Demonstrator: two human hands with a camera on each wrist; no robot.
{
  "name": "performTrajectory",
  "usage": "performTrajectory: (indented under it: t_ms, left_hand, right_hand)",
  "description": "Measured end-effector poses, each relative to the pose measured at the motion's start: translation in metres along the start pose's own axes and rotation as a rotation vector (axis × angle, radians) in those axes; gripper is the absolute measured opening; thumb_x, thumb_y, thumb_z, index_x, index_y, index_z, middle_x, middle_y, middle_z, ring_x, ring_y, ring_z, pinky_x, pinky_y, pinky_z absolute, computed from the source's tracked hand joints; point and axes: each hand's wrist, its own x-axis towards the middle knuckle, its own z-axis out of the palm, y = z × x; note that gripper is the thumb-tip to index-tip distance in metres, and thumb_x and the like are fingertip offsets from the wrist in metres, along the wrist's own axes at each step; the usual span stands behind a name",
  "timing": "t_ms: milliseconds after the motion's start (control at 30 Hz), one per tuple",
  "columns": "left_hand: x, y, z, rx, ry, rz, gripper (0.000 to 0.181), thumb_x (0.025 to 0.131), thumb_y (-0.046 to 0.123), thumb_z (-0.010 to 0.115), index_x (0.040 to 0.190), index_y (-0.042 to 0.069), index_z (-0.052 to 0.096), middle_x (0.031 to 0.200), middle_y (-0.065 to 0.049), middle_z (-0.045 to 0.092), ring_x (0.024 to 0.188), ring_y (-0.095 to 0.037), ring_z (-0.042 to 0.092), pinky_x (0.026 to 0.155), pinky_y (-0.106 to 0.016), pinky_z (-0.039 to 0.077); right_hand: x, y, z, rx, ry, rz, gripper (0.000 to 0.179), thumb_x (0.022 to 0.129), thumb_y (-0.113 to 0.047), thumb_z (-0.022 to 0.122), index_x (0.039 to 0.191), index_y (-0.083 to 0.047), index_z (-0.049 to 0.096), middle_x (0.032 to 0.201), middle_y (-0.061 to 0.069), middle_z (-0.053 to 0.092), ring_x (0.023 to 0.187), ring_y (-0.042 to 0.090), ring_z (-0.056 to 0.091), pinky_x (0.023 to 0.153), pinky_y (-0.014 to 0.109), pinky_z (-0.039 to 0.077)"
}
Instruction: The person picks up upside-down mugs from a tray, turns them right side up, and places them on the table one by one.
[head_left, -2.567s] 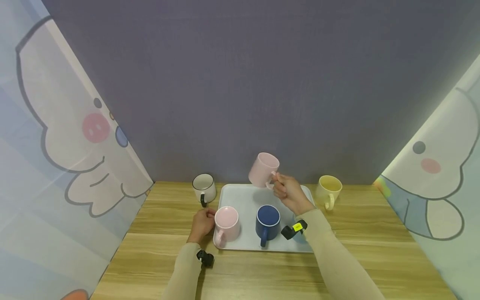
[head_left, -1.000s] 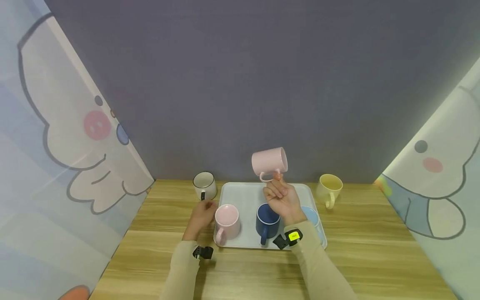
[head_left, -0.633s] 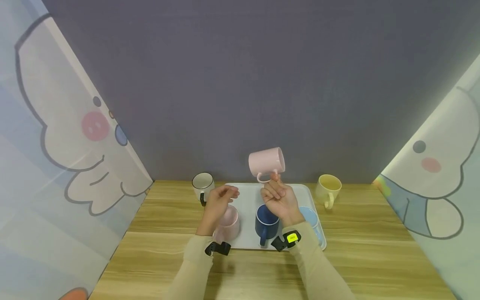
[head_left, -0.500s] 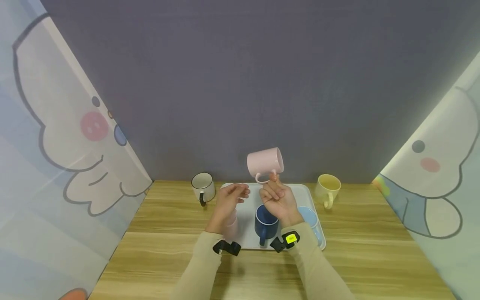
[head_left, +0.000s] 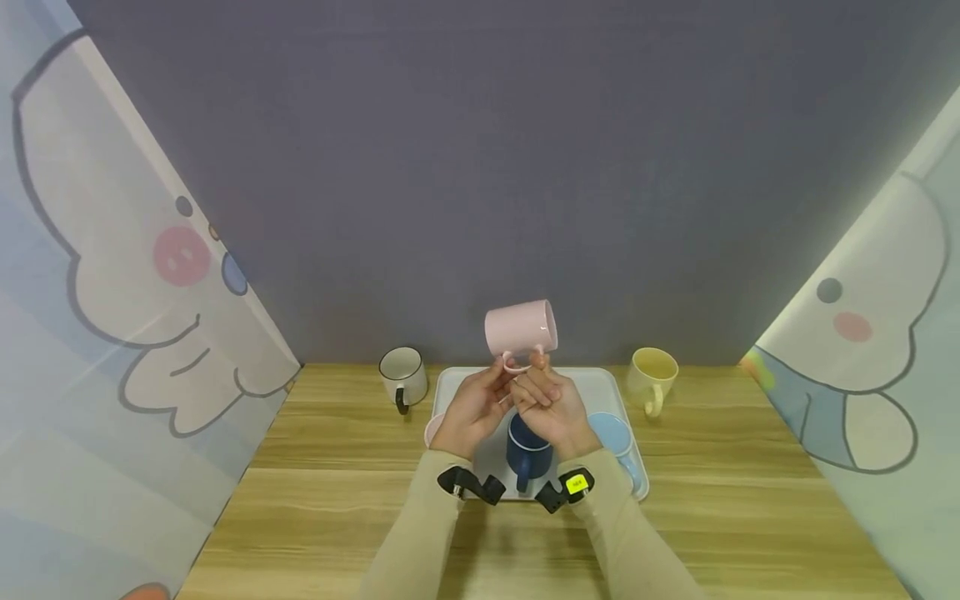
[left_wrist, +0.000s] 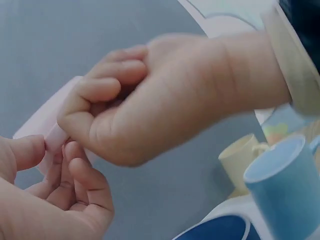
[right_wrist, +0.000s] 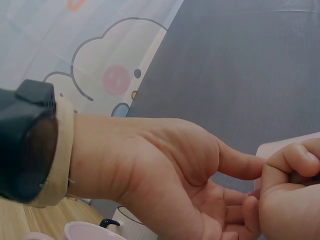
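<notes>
Above the tray (head_left: 603, 387), a pink mug (head_left: 517, 327) is held on its side, mouth to the right and handle downward. My right hand (head_left: 553, 408) grips the right end of that handle with curled fingers. At the handle's left end, my left hand (head_left: 476, 408) pinches it between thumb and fingers. The left wrist view shows both hands meeting at the handle, with part of the pink mug (left_wrist: 47, 110) behind them. A navy mug (head_left: 528, 462) stands on the tray below my hands. Another pink mug (head_left: 432, 430) on the tray is mostly hidden by my left hand.
A light blue mug (head_left: 611, 433) stands at the tray's right side. Left of the tray on the wooden table (head_left: 337, 483) is a white mug (head_left: 405, 382) with black rim and handle. A yellow mug (head_left: 652, 375) is on the right. A grey wall (head_left: 450, 167) rises behind.
My left hand has left the tray's left side, moved up and right, and taken hold of the handle. Earlier, my right hand turned the pink mug from tilted upright onto its side.
</notes>
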Motion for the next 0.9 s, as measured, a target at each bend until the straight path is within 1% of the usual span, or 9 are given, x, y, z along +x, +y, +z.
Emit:
performTrajectory:
  t_ms: [100,200,433,500,600,667,733,833,900]
  left_hand:
    - [-0.001,0.001,0.001,-0.056,-0.024,0.000,0.022,0.108,0.018,0.048,0.101,0.012,0.068,0.095,0.003,0.066,0.086,-0.008,0.056,0.076,-0.018,0.049]
    - [-0.002,0.002,0.001,-0.082,-0.032,0.005,0.026,0.108,0.016,0.047,0.096,0.013,0.069,0.090,0.004,0.067,0.080,-0.006,0.055,0.072,-0.016,0.046]
    - [-0.003,0.003,0.001,-0.043,-0.046,0.028,0.028,0.109,0.019,0.045,0.093,0.015,0.069,0.085,0.007,0.067,0.071,-0.003,0.051,0.058,-0.014,0.034]
    - [-0.004,0.004,0.001,-0.035,-0.050,0.038,0.028,0.109,0.019,0.045,0.093,0.015,0.068,0.084,0.007,0.067,0.070,-0.003,0.050,0.056,-0.015,0.033]
    - [-0.005,0.005,0.004,-0.021,-0.043,0.059,0.028,0.109,0.018,0.045,0.093,0.016,0.067,0.083,0.007,0.067,0.067,-0.002,0.048,0.055,-0.015,0.033]
    - [-0.007,0.007,0.005,-0.008,-0.041,0.076,0.026,0.109,0.017,0.045,0.093,0.016,0.066,0.083,0.008,0.068,0.066,-0.001,0.047,0.054,-0.015,0.032]
    - [-0.008,0.008,0.007,0.018,-0.049,0.100,0.024,0.109,0.018,0.046,0.094,0.015,0.064,0.084,0.008,0.067,0.065,-0.001,0.045,0.054,-0.015,0.033]
    - [-0.011,0.010,0.009,0.045,-0.057,0.135,0.022,0.109,0.018,0.046,0.095,0.014,0.063,0.084,0.008,0.064,0.064,-0.001,0.042,0.055,-0.016,0.032]
    - [-0.013,0.013,0.010,0.061,-0.062,0.164,0.023,0.109,0.017,0.046,0.094,0.014,0.063,0.083,0.008,0.062,0.064,-0.002,0.040,0.055,-0.016,0.031]
  right_hand:
    - [-0.001,0.001,0.000,-0.016,0.028,0.000,0.054,0.111,-0.032,0.015,0.089,-0.009,0.058,0.054,-0.007,0.025,0.051,0.006,0.015,0.060,0.019,0.006]
    - [-0.002,0.001,0.000,-0.025,0.044,0.008,0.052,0.111,-0.033,0.016,0.089,-0.009,0.057,0.054,-0.006,0.027,0.051,0.006,0.016,0.060,0.019,0.007]
    - [-0.004,-0.001,-0.001,-0.045,0.001,0.053,0.054,0.112,-0.031,0.013,0.094,-0.010,0.059,0.054,-0.006,0.026,0.051,0.007,0.014,0.059,0.019,0.008]
    - [-0.005,-0.002,-0.002,-0.054,-0.005,0.069,0.053,0.112,-0.030,0.013,0.095,-0.011,0.059,0.054,-0.006,0.031,0.051,0.007,0.014,0.059,0.019,0.008]
    - [-0.006,-0.005,-0.003,-0.092,-0.005,0.091,0.051,0.112,-0.029,0.013,0.098,-0.011,0.059,0.053,-0.006,0.043,0.050,0.007,0.017,0.059,0.019,0.009]
    - [-0.006,-0.007,-0.004,-0.150,0.000,0.107,0.050,0.112,-0.030,0.012,0.101,-0.012,0.058,0.055,-0.006,0.050,0.050,0.007,0.019,0.058,0.020,0.011]
    - [-0.008,-0.011,-0.006,-0.244,0.013,0.113,0.048,0.113,-0.028,0.013,0.103,-0.011,0.057,0.056,-0.007,0.052,0.050,0.006,0.022,0.057,0.020,0.013]
    - [-0.011,-0.017,-0.007,-0.452,0.095,0.102,0.045,0.114,-0.023,0.017,0.097,-0.013,0.057,0.055,-0.010,0.049,0.049,0.005,0.026,0.055,0.022,0.015]
    - [-0.016,-0.022,-0.006,-0.596,0.173,0.083,0.044,0.114,-0.020,0.022,0.097,-0.012,0.062,0.054,-0.011,0.045,0.049,0.005,0.029,0.055,0.024,0.014]
